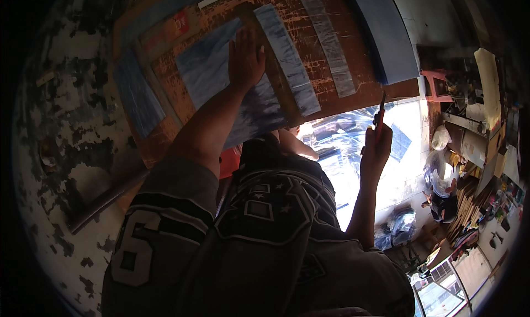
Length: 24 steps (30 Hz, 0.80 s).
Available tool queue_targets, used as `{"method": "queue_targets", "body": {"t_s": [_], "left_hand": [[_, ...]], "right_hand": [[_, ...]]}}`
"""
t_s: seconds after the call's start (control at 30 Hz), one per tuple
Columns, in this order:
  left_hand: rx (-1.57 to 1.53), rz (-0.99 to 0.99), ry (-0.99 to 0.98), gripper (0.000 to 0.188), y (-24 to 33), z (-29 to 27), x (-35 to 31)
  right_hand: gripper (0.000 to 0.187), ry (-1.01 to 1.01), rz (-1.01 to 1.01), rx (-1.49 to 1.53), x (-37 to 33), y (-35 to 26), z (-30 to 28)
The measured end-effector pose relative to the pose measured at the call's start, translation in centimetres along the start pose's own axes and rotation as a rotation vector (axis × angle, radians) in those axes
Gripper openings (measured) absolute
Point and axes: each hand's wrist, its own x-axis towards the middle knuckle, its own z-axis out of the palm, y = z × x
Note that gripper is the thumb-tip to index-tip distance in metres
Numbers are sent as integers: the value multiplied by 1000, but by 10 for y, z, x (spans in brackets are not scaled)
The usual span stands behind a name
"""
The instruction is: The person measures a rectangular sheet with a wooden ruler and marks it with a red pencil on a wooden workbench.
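Note:
My left hand (245, 60) lies flat, fingers stretched, on a wide blue-grey sheet (199, 57) on the worn brown table (364, 91). To the right of that sheet lies a narrow blue-grey strip (284, 55), and beyond it a clear, shiny strip (329, 44). My right hand (377, 146) is closed around a slim knife (379, 116) with a red and black handle. Its thin dark blade points up toward the table's front right corner, near a thick blue-grey stack (383, 35). Whether the blade touches anything, I cannot tell.
Another blue-grey piece (138, 91) lies at the table's left, and a white strip (213, 0) at its far side. Clear plastic sheets (348, 135) cover the bright floor below. At right are a red stool (436, 85), stacked boards (469, 220) and another person (441, 204).

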Motion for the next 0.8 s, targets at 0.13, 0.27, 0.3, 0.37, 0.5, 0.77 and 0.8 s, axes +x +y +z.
{"method": "queue_targets", "body": {"t_s": [0.13,0.27,0.3,0.37,0.5,0.77,0.8], "left_hand": [[0,8,6,62,3,-1,1],[-1,9,1,62,6,7,2],[-15,6,8,62,6,5,2],[-33,6,26,62,4,2,4],[-140,15,46,62,4,-3,4],[-103,33,92,62,0,2,-1],[-99,31,86,62,-1,2,-2]], "right_hand": [[39,-132,130,33,3,-6,31],[36,-257,36,100,12,-10,96],[42,-234,-42,60,14,-17,110],[47,-266,-155,-17,23,-25,138],[45,-196,-262,-246,39,-34,187],[61,-294,-139,-231,44,-75,184],[64,-312,-94,-222,44,-79,182]]}}
